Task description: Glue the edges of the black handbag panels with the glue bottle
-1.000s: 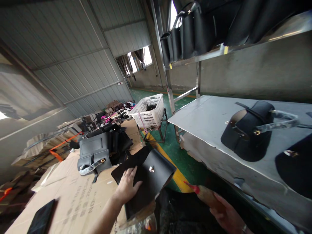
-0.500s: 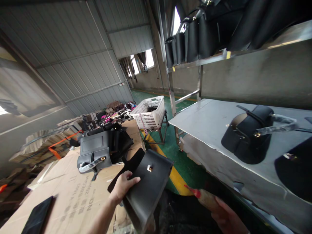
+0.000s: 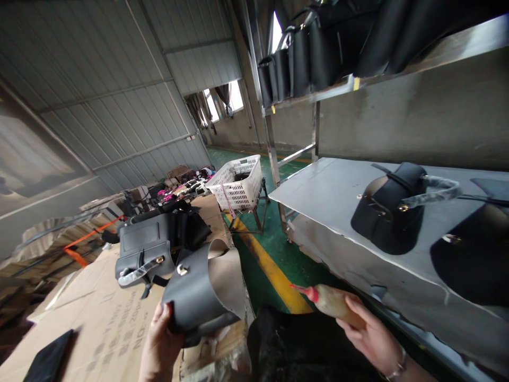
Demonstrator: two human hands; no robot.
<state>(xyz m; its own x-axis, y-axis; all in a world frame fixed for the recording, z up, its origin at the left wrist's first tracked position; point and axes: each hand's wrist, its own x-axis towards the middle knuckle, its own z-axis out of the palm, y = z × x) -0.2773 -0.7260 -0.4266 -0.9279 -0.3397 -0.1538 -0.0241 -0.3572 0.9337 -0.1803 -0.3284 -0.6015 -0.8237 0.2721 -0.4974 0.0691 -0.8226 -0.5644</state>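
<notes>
My left hand [image 3: 161, 337] grips the near left edge of a black leather bag piece [image 3: 194, 289], thumb in front. The piece curls over, with a metal clasp on its black face and a beige inner side [image 3: 228, 273] turned to the right. It is held over the near corner of a cardboard sheet [image 3: 115, 313]. In my right hand [image 3: 368, 329] is a squeeze bottle [image 3: 336, 303] of yellowish glue-like content, its red nozzle pointing left. The bottle is apart from the leather piece. Just beyond the piece lies a black handbag [image 3: 145, 241] with a plastic-wrapped handle.
A dark flat slab [image 3: 50, 355] lies on the cardboard at left. On the right, a grey table [image 3: 318, 185] bears black bags [image 3: 392, 207]. Black bags [image 3: 314, 53] line a shelf above. A white plastic basket [image 3: 238, 193] stands beyond, near a yellow floor line [image 3: 270, 262].
The leather piece has turned and curled, now showing its beige inner side. My left hand has moved down and left. My right hand with the bottle has come further up into view.
</notes>
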